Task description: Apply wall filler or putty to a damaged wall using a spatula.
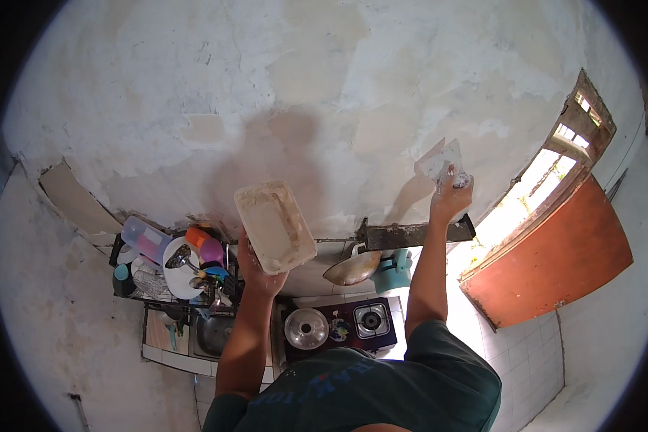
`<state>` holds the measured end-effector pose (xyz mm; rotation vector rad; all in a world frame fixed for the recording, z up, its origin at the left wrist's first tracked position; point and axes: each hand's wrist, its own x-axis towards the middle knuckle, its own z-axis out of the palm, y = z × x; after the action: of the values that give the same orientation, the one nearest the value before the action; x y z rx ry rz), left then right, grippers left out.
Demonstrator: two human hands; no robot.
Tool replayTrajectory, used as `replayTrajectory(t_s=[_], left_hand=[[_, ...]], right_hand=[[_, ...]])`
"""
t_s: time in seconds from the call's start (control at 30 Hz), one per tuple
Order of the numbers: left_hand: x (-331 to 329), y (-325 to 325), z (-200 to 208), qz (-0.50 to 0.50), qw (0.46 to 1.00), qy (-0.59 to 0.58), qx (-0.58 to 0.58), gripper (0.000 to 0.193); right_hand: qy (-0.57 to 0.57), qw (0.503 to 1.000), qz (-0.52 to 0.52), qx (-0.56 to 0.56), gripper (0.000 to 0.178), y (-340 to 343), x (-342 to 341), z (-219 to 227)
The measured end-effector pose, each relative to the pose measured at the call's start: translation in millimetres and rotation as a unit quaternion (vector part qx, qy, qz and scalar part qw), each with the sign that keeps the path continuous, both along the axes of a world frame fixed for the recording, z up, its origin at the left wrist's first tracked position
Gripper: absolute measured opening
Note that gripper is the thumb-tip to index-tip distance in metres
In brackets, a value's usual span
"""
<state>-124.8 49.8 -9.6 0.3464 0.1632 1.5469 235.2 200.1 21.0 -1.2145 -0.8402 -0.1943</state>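
Your left grip (260,273) clasps tub (276,225) at lower end, mouth facing you, likely for easy reach. Right grip (451,196) closed on scraper (443,160), blade near patchy wall (302,72).

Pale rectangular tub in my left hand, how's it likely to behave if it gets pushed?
The tub is probably light, since the left hand alone supports it. It may tip if pushed at its far end, being held near the other. Its neat rectangular outline suggests stiffness.
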Motion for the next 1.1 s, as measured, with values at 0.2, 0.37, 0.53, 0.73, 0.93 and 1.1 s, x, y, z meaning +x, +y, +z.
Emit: replayTrajectory(t_s=[0.2, 0.37, 0.53, 0.73, 0.93, 1.1], left_hand=[[0.6, -5.1, 1.1, 0.016, 0.998, 0.026, 0.051, 0.046], [4.4, 0.2, -0.6, -0.015, 0.998, -0.012, 0.056, 0.047], [17.3, 4.5, 2.7, -0.028, 0.999, -0.026, 0.013, 0.047], [13.7, 7.6, -0.5, -0.051, 0.996, -0.063, 0.044, 0.046], [8.5, 9.7, -10.2, -0.044, 0.996, -0.071, 0.037, 0.046], [12.4, 14.5, -12.1, -0.073, 0.994, -0.07, 0.045, 0.046]], right_hand=[[0.089, 0.95, 0.291, -0.073, 0.023, -29.6, -40.8, 37.2], [0.168, 0.823, 0.521, -0.152, 0.012, -22.3, -58.1, 14.4], [0.203, 0.723, 0.626, -0.207, 0.031, -72.6, -119.4, 39.0], [-0.092, 0.759, 0.575, -0.292, 0.056, -88.2, -136.1, 38.7], [-0.54, 0.656, 0.473, -0.233, 0.048, -101.6, -117.0, 54.0], [-0.637, 0.689, 0.256, -0.233, 0.034, -107.0, -143.9, 60.8]])
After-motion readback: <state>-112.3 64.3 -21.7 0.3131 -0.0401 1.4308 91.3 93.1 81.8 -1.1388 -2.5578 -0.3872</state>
